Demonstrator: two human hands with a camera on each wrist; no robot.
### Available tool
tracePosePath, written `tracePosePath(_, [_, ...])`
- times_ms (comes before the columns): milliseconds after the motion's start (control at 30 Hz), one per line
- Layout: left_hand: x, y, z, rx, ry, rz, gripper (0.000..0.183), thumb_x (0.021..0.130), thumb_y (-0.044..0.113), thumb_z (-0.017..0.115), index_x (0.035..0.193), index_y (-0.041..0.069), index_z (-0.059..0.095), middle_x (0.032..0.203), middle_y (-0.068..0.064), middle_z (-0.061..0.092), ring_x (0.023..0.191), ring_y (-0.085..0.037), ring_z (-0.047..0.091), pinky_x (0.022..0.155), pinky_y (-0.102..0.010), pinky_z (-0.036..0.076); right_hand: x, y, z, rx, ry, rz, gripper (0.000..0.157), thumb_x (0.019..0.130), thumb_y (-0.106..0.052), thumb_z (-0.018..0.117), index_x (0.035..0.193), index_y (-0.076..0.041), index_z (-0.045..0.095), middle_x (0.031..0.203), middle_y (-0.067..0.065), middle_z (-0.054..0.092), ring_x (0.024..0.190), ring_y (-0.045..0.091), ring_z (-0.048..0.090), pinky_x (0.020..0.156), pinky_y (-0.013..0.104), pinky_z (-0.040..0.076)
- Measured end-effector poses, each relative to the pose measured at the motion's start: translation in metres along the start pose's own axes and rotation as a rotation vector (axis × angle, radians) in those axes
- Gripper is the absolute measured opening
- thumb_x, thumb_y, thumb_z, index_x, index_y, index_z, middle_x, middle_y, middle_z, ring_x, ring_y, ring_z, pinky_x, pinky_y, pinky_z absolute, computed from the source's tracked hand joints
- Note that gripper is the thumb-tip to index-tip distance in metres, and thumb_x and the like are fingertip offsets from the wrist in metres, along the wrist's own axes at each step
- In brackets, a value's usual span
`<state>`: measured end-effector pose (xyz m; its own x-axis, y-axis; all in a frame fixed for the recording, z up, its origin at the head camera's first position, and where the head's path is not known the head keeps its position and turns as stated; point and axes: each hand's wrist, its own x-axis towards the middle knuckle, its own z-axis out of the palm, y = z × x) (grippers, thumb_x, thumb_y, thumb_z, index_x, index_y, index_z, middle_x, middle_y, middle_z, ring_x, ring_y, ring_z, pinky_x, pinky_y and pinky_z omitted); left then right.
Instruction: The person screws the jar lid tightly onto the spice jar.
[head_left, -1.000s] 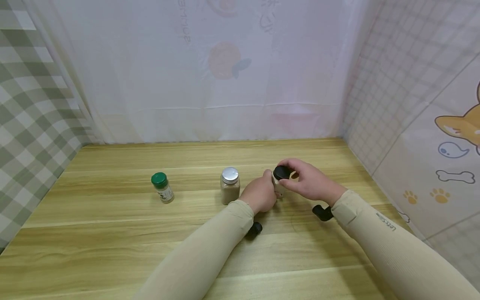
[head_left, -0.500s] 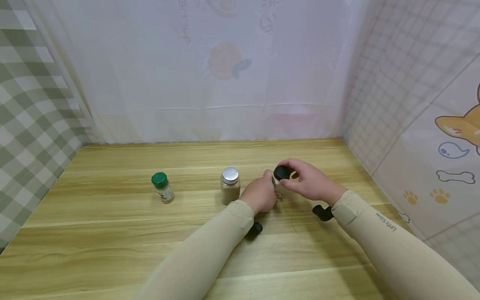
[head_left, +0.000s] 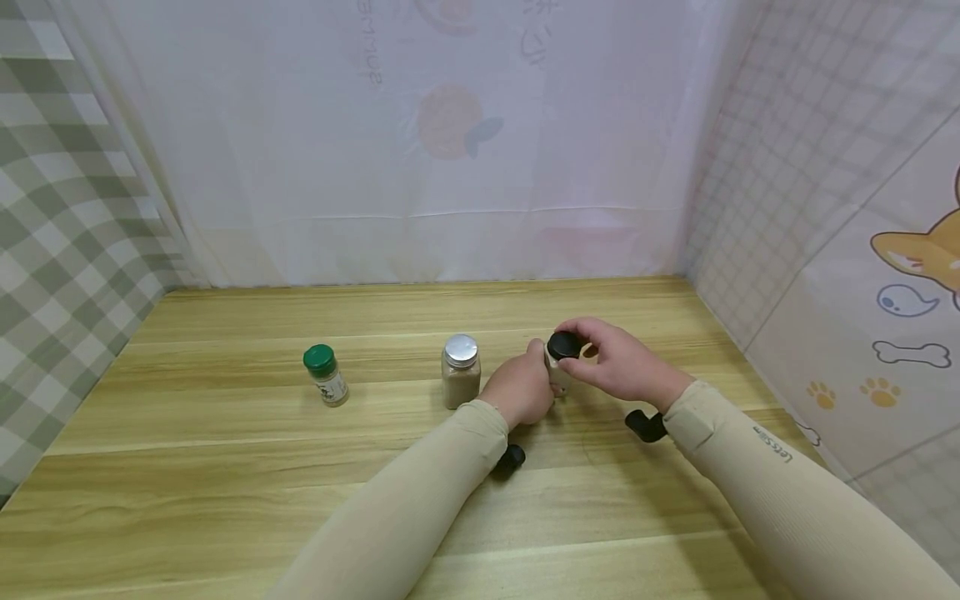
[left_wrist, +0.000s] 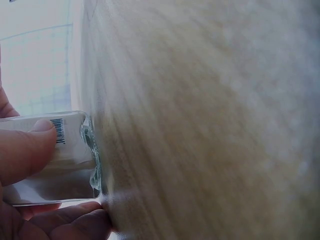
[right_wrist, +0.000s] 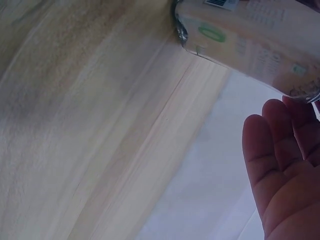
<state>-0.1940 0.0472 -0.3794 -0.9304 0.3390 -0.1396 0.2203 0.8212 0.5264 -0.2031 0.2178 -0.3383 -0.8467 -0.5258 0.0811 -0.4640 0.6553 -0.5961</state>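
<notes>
A small glass spice jar (head_left: pixel 557 380) with a black lid (head_left: pixel 563 345) stands upright on the wooden table. My left hand (head_left: pixel 519 387) grips its body from the left; in the left wrist view the thumb (left_wrist: pixel 25 155) presses on the glass near a barcode. From the right, thumb and forefinger of my right hand (head_left: pixel 621 362) pinch the lid. The right wrist view shows that hand's other fingers (right_wrist: pixel 259 142) extended beside the jar's top, and a label with a green mark on the glass jar (right_wrist: pixel 250 42).
Left of my left hand stands a square jar (head_left: pixel 461 385) of brown powder with a silver lid. Farther left is a small green-capped shaker (head_left: pixel 327 380). Black parts (head_left: pixel 645 426) show beside both sleeves. A white curtain (head_left: pixel 300 150) hangs behind the table (head_left: pixel 225 467); patterned cloths flank it.
</notes>
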Motion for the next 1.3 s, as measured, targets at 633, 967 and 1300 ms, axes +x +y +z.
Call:
tracePosePath(633, [-0.0018,-0.0003,-0.001,-0.009,-0.009,-0.007,0.039,0.088,0.035,0.06,0.112,0.014,0.036,0.083,-0.001,0.058,0.07,-0.015,0.056,0.061,-0.029,0.044,-0.0013,-0.0021,-0.0015,-0.006,-0.013,0.02,0.036,0.088,-0.028,0.062,0.121,-0.016,0.052,0.114,0.0,0.058,0.094,0.015,0.055,0.08,0.035,0.047])
tracePosePath(967, [-0.002,0.0,-0.0009,-0.011,-0.011,-0.009,0.039,0.089,0.033,0.06,0.112,0.014,0.036,0.083,-0.001,0.058,0.07,-0.016,0.056,0.06,-0.029,0.044,-0.0011,-0.0019,-0.0015,0.014,-0.019,0.036,0.033,0.089,-0.029,0.062,0.118,-0.017,0.052,0.111,0.0,0.058,0.093,0.016,0.054,0.079,0.034,0.047])
tracePosePath(1300, [-0.0017,0.0002,-0.0011,-0.007,-0.015,-0.013,0.04,0.088,0.034,0.06,0.113,0.013,0.036,0.084,-0.001,0.058,0.07,-0.015,0.056,0.061,-0.029,0.044,-0.0015,-0.0005,-0.0015,-0.004,-0.003,0.002,0.041,0.088,-0.024,0.063,0.127,-0.016,0.05,0.116,0.001,0.057,0.097,0.016,0.054,0.083,0.039,0.047])
